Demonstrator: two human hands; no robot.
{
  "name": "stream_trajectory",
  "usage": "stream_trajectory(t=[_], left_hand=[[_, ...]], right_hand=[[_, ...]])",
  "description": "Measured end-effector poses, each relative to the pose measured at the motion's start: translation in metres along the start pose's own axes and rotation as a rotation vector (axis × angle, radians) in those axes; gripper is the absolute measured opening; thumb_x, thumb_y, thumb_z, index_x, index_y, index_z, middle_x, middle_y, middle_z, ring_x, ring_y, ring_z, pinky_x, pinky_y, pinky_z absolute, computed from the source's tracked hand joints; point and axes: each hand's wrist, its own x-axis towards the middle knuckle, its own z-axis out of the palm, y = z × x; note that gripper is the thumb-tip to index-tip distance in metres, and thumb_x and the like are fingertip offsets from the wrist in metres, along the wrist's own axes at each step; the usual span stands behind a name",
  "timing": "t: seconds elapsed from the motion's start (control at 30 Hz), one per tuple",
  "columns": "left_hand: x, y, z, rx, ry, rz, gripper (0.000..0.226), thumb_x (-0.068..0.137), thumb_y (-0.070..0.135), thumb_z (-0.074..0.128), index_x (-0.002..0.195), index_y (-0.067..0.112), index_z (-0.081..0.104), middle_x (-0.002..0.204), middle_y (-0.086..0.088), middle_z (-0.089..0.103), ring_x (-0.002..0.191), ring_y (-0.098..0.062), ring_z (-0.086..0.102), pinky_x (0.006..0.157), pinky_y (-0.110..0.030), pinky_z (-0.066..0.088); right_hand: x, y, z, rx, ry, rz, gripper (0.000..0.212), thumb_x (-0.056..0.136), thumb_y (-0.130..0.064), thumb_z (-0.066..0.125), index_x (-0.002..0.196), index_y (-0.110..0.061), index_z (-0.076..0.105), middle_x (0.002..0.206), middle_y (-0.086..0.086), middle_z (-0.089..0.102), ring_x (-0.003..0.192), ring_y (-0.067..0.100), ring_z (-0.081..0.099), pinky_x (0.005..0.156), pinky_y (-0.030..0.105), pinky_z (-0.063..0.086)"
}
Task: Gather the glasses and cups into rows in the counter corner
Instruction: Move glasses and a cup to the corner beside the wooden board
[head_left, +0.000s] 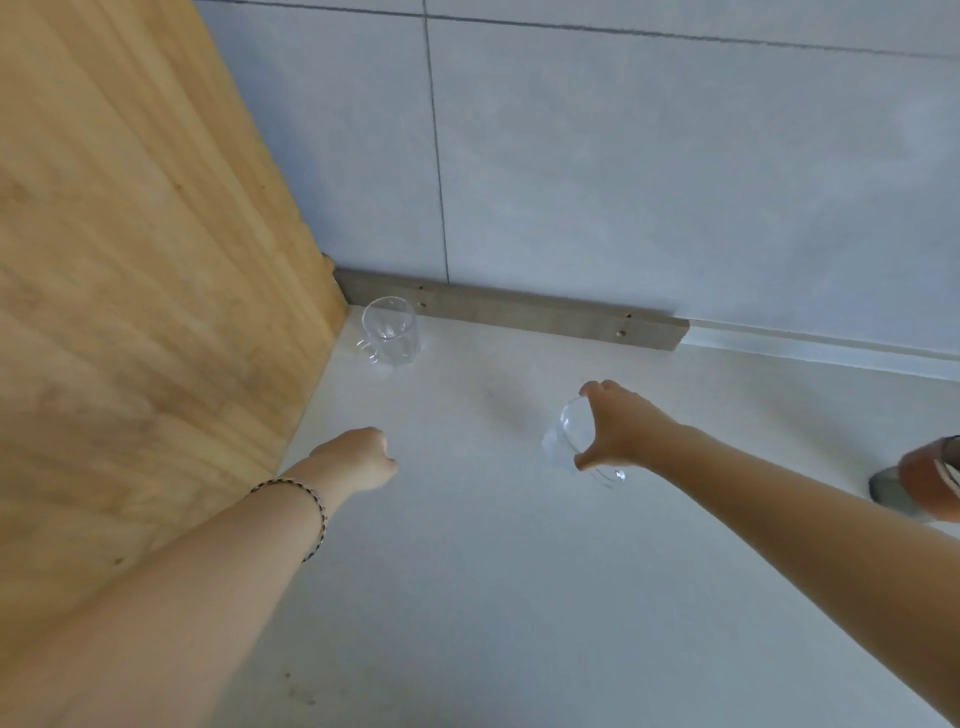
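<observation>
Starting at the wooden panel (130, 312): my left hand (358, 457) sat just right of it, over the counter (467, 597), fingers curled under, holding nothing. At the panel's far end, by the wall, one handled glass cup (389, 330) stood upright, close beside the panel. I judged that the row's first piece. Further right of the panel, my right hand (618, 431) gripped a second glass (576, 436) by its rim, not yet placed. Farthest from the panel, an orange-brown object (930, 478) was cut off; I couldn't identify it.
</observation>
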Motion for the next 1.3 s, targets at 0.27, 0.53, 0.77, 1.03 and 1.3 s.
stream_trajectory(t=[0.27,0.53,0.77,1.03,1.3], left_hand=[[0.047,-0.018,-0.027,-0.008,-0.023,0.057,0.026,0.085,0.015,0.039,0.060,0.018,0.030,0.062,0.002,0.034,0.064,-0.020,0.034,0.055,-0.026,0.023],[0.081,-0.015,-0.030,0.016,-0.058,0.117,0.007,0.089,0.016,0.038,0.083,0.016,0.041,0.084,0.001,0.043,0.076,-0.022,0.037,0.059,-0.027,0.026],[0.074,0.003,-0.023,0.082,-0.080,0.148,0.013,0.089,0.014,0.036,0.076,0.014,0.038,0.074,0.001,0.039,0.066,-0.020,0.034,0.056,-0.027,0.023],[0.024,0.079,0.008,0.197,-0.097,0.251,0.029,0.088,0.015,0.037,0.061,0.017,0.028,0.061,0.001,0.031,0.054,-0.017,0.028,0.052,-0.026,0.021],[-0.030,0.197,0.065,0.362,-0.083,0.409,0.009,0.091,0.021,0.037,0.090,0.021,0.046,0.096,0.000,0.049,0.087,-0.021,0.046,0.076,-0.026,0.036]], right_hand=[[0.104,-0.078,-0.013,-0.007,0.048,-0.048,0.091,0.063,-0.029,0.083,0.139,-0.013,0.035,0.138,0.007,0.042,0.126,0.031,0.044,0.100,0.039,0.045],[0.153,-0.093,-0.014,0.033,0.087,-0.039,0.092,0.069,-0.025,0.080,0.145,-0.013,0.029,0.147,0.008,0.034,0.135,0.032,0.033,0.107,0.043,0.038],[0.111,-0.066,0.008,0.157,0.198,-0.041,0.081,0.082,-0.020,0.070,0.147,-0.010,0.023,0.150,0.008,0.028,0.134,0.026,0.039,0.108,0.035,0.036],[-0.008,0.049,0.041,0.094,-0.296,0.217,0.044,0.090,-0.033,0.057,0.130,-0.017,0.050,0.132,0.002,0.055,0.120,0.019,0.053,0.098,0.030,0.042],[-0.131,0.188,0.040,0.095,-0.138,0.324,0.039,0.093,-0.033,0.050,0.130,-0.019,0.050,0.134,0.002,0.051,0.122,0.019,0.050,0.100,0.032,0.042]])
